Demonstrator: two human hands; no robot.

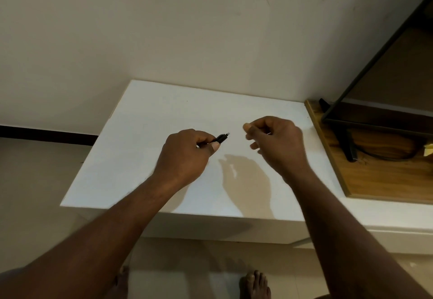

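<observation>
Small black plug (222,138) with metal tip: held above white worktop (140,158), pinched between thumb and fingers of left hand (187,156), tip pointing toward right hand (276,141). The two are near each other, not touching. Right hand has curled fingers; cannot tell whether it holds anything. Wooden board (379,179) with black cable (386,157) lies to the right.

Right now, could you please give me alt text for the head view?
The left hand pinches a small black silver-tipped object over a white table; the right hand, fingers curled, hangs beside it.
</observation>
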